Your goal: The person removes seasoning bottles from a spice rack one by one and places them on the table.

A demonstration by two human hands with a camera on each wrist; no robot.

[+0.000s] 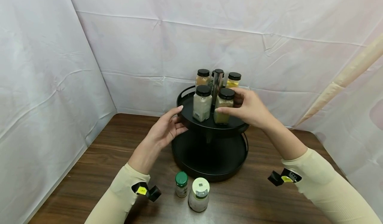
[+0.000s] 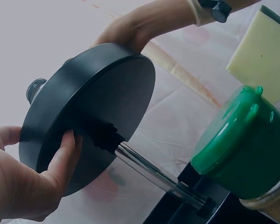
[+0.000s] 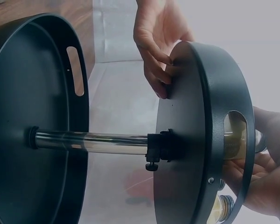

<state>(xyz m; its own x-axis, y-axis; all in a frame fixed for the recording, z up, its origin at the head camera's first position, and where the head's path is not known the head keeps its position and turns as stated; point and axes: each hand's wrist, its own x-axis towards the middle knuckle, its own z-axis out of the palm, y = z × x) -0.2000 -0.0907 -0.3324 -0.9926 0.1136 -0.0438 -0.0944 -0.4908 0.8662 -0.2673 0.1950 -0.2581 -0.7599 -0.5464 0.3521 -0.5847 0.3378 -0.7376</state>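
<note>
My left hand [image 1: 164,128] grips the rim of the upper tray [image 1: 187,112] of a black two-tier stand, thumb on top and fingers beneath. My right hand [image 1: 250,107] holds a square glass spice jar [image 1: 222,117] with a black lid and greenish-brown powder, at the front right of that tray. Beside it stands a jar of pale powder [image 1: 201,107]. Behind them are a jar of tan spice [image 1: 202,79] and a jar with yellow contents [image 1: 233,81]; another jar is mostly hidden by the chrome post [image 1: 217,86]. In the right wrist view, the right fingers [image 3: 252,172] reach around the jar.
The lower black tray [image 1: 209,174] rests on the brown wooden table [image 1: 254,197]. In front of it stand a small green-capped shaker [image 1: 181,185] and a jar with a pale yellow-green lid [image 1: 199,197]. White cloth [image 1: 179,44] hangs behind and at the sides.
</note>
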